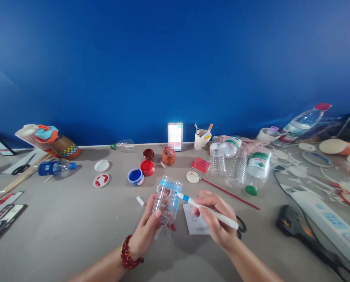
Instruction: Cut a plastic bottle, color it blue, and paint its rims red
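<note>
My left hand (147,231) is wrapped round a clear ribbed plastic bottle (166,199) with a light blue label, held above the grey table (75,227). My right hand (213,217) pinches a white marker pen (210,209) with a blue band. Its tip touches the side of the bottle. A red bead bracelet (129,254) circles my left wrist. Under my right hand lies a small white paper (195,225) with a drawing, and black scissors (241,226) peek out beside it.
Open paint pots stand behind the bottle: blue (135,176), red (147,167), dark red (148,154), orange (168,155). Several clear empty bottles (239,162) lie at right by a red brush (230,193). A white power strip (324,221) and black device (292,223) sit far right.
</note>
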`<act>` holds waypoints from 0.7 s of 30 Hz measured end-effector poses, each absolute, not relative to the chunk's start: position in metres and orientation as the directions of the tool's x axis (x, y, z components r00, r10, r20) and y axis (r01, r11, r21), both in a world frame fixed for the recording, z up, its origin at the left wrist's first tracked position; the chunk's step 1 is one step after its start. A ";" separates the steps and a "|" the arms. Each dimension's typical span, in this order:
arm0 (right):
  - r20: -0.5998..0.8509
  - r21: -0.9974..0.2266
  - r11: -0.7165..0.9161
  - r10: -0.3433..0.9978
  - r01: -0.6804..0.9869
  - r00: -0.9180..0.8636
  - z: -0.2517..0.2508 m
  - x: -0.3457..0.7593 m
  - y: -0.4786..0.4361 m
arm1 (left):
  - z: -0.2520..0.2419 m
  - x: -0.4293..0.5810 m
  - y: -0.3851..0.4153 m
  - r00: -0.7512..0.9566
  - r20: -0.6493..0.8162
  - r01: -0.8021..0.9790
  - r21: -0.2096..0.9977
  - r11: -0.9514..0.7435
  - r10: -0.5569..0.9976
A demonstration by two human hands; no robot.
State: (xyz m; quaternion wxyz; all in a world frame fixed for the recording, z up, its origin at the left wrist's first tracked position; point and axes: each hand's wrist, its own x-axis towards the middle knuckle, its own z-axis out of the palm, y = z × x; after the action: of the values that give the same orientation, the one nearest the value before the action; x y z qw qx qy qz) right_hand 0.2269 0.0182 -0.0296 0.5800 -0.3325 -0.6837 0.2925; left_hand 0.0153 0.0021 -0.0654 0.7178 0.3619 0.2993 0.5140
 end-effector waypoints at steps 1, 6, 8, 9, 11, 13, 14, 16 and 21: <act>0.616 -0.768 0.630 0.776 0.116 -0.139 -0.029 0.227 0.018 | -0.066 0.015 0.002 0.293 -0.053 -0.518 0.831 0.205 0.955; 0.651 -0.721 0.679 0.732 0.134 -0.202 -0.027 0.226 0.018 | -0.064 0.016 0.002 0.280 -0.038 -0.488 0.855 0.177 0.959; 0.615 -0.770 0.625 0.780 0.128 -0.112 -0.026 0.227 0.019 | -0.062 0.016 0.003 0.275 -0.047 -0.472 0.864 0.177 0.960; 0.602 -0.785 0.608 0.794 0.121 -0.085 -0.026 0.227 0.020 | -0.062 0.016 0.003 0.274 -0.050 -0.462 0.869 0.177 0.960; 0.608 -0.778 0.618 0.786 0.114 -0.112 -0.025 0.227 0.020 | -0.060 0.016 0.003 0.267 -0.040 -0.443 0.882 0.159 0.963; 0.644 -0.733 0.672 0.735 0.106 -0.210 -0.023 0.226 0.020 | -0.059 0.015 0.003 0.264 -0.029 -0.419 0.897 0.142 0.964; 0.658 -0.710 0.695 0.711 0.111 -0.248 -0.023 0.226 0.019 | -0.059 0.015 0.003 0.263 -0.026 -0.408 0.903 0.135 0.964; 0.663 -0.698 0.703 0.707 0.141 -0.246 -0.022 0.225 0.019 | -0.059 0.014 0.002 0.263 -0.020 -0.398 0.909 0.128 0.965; 0.622 -0.760 0.633 0.774 0.151 -0.118 -0.023 0.225 0.019 | -0.058 0.015 0.001 0.258 -0.028 -0.404 0.905 0.135 0.966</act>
State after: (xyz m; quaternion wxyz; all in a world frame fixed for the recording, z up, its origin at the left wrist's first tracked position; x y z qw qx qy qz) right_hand 0.2253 0.0188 -0.0228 0.5752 -0.3320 -0.6968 0.2711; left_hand 0.0145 0.0015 -0.0582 0.6740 0.4181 0.3361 0.5079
